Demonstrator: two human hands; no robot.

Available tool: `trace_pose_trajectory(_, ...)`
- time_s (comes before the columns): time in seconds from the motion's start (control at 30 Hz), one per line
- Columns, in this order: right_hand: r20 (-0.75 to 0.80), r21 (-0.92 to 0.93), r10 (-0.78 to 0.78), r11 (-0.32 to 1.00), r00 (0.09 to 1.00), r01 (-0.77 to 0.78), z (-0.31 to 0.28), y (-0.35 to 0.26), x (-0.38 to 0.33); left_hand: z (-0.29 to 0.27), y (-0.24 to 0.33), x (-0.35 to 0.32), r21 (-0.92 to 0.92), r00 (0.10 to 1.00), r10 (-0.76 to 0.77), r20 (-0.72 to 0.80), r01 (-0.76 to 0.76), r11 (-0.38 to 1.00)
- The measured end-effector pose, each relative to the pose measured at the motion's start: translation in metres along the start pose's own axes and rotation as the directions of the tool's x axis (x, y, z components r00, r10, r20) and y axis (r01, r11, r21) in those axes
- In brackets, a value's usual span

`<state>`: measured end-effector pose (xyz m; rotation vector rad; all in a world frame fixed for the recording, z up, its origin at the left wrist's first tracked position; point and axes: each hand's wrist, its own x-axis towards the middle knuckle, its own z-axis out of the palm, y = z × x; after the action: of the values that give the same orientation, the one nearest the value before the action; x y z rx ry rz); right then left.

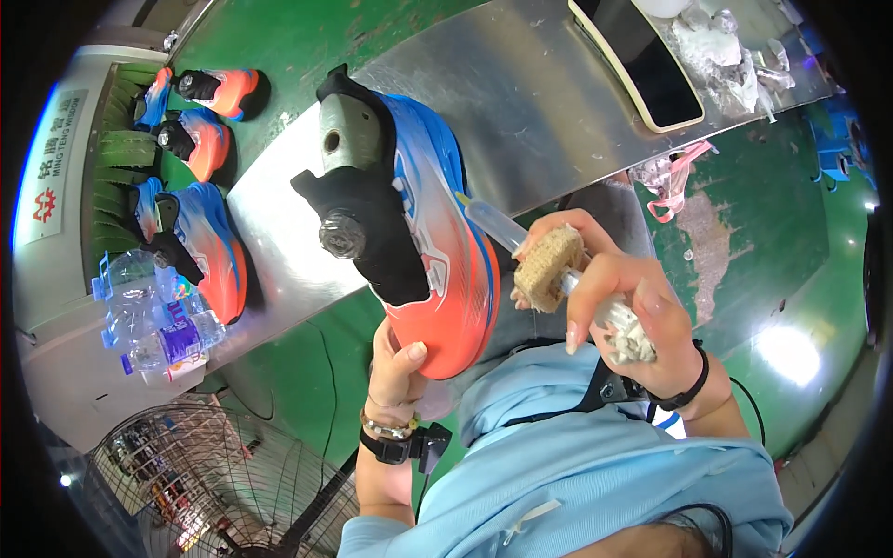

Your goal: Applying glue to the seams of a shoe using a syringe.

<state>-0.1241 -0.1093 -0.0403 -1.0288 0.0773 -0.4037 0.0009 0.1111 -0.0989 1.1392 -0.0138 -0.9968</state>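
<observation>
My left hand (394, 372) grips the toe of an orange, white and blue running shoe (458, 312), its thumb on the upper. A dark metal and black piece with a clear round knob (342, 235) sits over the shoe's opening and tongue. In my right hand (633, 298), beside the shoe, is a slim clear tube with a yellowish tip (495, 223), pointing toward the shoe's side. The same hand also holds a round tan bristly pad (549, 268) on a clear stem. White lumpy bits (628, 337) show by its palm; I cannot tell what contains them.
Several similar shoes (206, 246) stand at the left, by green bristly strips (126, 149). Plastic bottles (163, 321) lie near a wire fan (214, 474). A phone (642, 60) and crumpled clear plastic (721, 60) rest on the metal bench (502, 84). A pink bag (674, 181) hangs beyond its edge.
</observation>
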Motion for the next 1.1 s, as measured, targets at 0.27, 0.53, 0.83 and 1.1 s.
trace_pose_trajectory(0.27,-0.043,-0.059,0.065,0.996,0.997,-0.067,0.001,-0.034,-0.030,0.032,-0.027,0.028,-0.291,0.951,0.030,0.308,0.064,0.954)
trace_pose_trajectory(0.53,-0.127,-0.130,-0.082,0.989,0.988,0.066,0.004,-0.057,-0.046,0.104,-0.035,0.074,-0.437,0.932,0.060,0.358,0.110,0.893)
trace_pose_trajectory(0.83,-0.088,-0.324,-0.237,0.925,0.967,0.198,-0.004,-0.057,-0.046,0.139,-0.026,0.111,-0.471,0.866,0.201,0.458,0.045,0.881)
trace_pose_trajectory(1.1,-0.104,-0.394,-0.251,0.899,0.962,0.192,0.001,-0.048,-0.040,0.160,-0.014,0.116,-0.496,0.926,0.234,0.298,-0.059,0.867)
